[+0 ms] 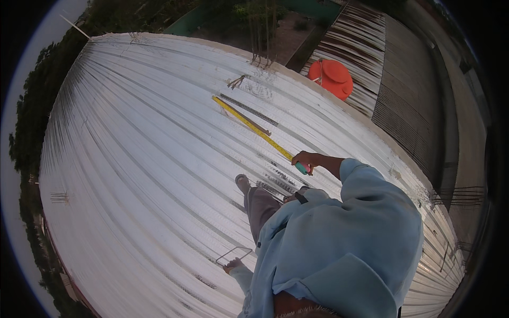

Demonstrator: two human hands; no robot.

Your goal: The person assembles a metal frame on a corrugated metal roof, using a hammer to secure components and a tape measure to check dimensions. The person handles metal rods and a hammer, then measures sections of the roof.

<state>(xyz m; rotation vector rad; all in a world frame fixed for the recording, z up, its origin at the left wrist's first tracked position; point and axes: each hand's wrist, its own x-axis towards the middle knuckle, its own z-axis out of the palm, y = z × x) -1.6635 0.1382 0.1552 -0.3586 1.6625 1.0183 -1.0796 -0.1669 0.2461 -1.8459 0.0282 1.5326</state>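
Note:
In my right hand [305, 158] is a tape measure [303, 168] with a teal and pink case. Its yellow blade [252, 126] runs out far and to the left above the corrugated metal roof [154, 159]. My left hand [232, 264], low in the view, has its fingers closed on a thin rectangular wire frame [234, 254]. A narrow brown strip [261, 129] lies beside the blade. Just beyond it a long dark strip [249, 109] lies along the ribs. My feet stand on the roof between the two hands.
Rusty rods [237, 82] stick up near the far edge, with taller ones [260, 53] behind. More rods project at the left [59, 197] and right [458, 196]. A round orange tank [333, 79] stands past the roof edge, near a lower rusty roof [352, 50].

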